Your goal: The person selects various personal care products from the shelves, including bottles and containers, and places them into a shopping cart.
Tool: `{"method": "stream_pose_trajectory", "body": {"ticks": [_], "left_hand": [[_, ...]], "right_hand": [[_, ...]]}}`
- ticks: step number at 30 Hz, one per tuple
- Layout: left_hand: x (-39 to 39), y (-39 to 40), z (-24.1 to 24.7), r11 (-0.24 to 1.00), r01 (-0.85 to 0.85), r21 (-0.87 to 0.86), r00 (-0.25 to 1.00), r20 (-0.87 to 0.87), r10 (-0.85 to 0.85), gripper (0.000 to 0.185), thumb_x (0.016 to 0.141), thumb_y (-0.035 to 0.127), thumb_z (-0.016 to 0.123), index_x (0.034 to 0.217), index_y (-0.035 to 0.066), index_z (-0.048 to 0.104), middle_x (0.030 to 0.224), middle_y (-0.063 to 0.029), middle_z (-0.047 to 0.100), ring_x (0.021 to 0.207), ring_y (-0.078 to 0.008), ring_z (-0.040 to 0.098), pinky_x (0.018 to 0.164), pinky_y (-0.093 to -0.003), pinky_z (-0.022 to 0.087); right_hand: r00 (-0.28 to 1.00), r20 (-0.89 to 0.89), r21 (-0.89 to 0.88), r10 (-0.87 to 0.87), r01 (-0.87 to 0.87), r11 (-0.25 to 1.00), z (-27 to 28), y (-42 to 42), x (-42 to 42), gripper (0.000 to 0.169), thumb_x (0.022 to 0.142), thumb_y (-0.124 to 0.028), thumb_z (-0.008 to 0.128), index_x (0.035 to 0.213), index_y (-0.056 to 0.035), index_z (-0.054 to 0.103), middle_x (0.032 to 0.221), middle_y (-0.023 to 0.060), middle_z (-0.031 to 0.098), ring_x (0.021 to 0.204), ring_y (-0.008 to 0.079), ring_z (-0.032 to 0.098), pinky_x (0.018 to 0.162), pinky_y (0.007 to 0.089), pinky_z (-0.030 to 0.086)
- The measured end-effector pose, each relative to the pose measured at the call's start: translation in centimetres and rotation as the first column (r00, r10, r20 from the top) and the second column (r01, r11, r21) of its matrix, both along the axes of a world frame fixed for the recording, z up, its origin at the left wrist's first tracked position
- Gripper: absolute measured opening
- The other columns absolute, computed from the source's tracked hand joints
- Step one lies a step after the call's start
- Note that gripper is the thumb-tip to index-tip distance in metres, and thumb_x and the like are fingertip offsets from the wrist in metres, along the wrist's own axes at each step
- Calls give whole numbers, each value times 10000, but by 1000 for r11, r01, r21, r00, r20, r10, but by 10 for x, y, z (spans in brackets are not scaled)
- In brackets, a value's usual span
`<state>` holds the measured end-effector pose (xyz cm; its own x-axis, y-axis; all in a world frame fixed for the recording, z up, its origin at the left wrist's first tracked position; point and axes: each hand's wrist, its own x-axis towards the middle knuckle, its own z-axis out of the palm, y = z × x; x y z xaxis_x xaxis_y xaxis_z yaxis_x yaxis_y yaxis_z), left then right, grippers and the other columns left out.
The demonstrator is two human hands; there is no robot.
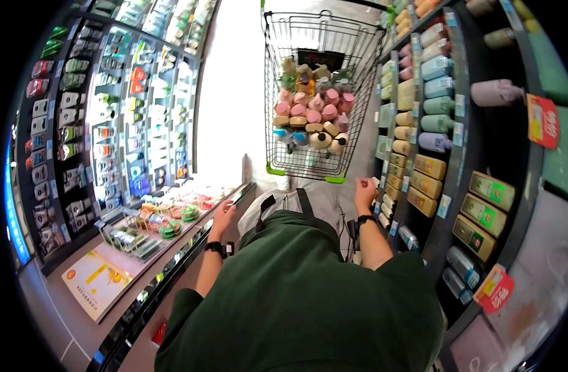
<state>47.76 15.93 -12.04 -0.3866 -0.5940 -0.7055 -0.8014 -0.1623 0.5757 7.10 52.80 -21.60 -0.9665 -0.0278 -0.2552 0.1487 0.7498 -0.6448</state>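
Observation:
My left hand (pixel 224 215) is at the left of my body, beside the edge of a low display counter, and nothing shows in it; its fingers are loosely bent. On the right, my right hand (pixel 366 191) is raised close to the shelf, fingers curled; whether it holds something small I cannot tell. In front of me stands a wire shopping cart (pixel 307 169) with green corners. Pink-capped bottles (pixel 314 116), bottles with dark pump parts (pixel 321 139), blue-topped bottles (pixel 291 136) and brownish bottles (pixel 305 74) fill its middle.
Shelves of pastel bottles (pixel 437 93) and boxed goods (pixel 481 216) line the right side. At the left, racks of small packaged goods (pixel 104 135) rise behind a counter (pixel 172 253) bearing wire baskets (pixel 130 239) and a printed board (pixel 97 283). Red tags (pixel 542 121) jut from the right shelf.

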Motion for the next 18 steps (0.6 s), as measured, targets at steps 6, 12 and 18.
{"method": "stream_pose_trajectory", "body": {"ticks": [6, 12, 18], "left_hand": [[-85, -68, -33, 948, 314, -47, 938, -137, -318, 345, 1008, 241, 639, 1287, 41, 678, 1067, -136, 752, 906, -211, 707, 845, -343, 560], [-153, -88, -95, 573, 803, 164, 590, -81, -803, 519, 993, 379, 665, 1400, 61, 616, 1294, -176, 701, 1132, -300, 680, 982, -427, 544], [-211, -47, -148, 19, 999, 48, 22, -60, -998, 693, 945, 441, 731, 1491, 50, 559, 1475, -208, 598, 1363, -383, 556, 1101, -468, 482]], "right_hand": [[901, 18, -39, -434, 434, 900, 9, 97, 88, 347, 958, -314, 796, 845, -3, 690, 690, 16, 614, 559, 122, 590, 519, 300, 484], [765, -146, 41, -627, 638, 769, 95, 123, 204, 233, 939, -131, 754, 1148, -44, 697, 849, 92, 728, 741, 259, 686, 690, 436, 550], [665, -129, 322, -736, 730, 603, 133, 149, 371, 300, 938, -131, 707, 1220, -28, 690, 936, 146, 750, 797, 283, 703, 756, 478, 575]]}}
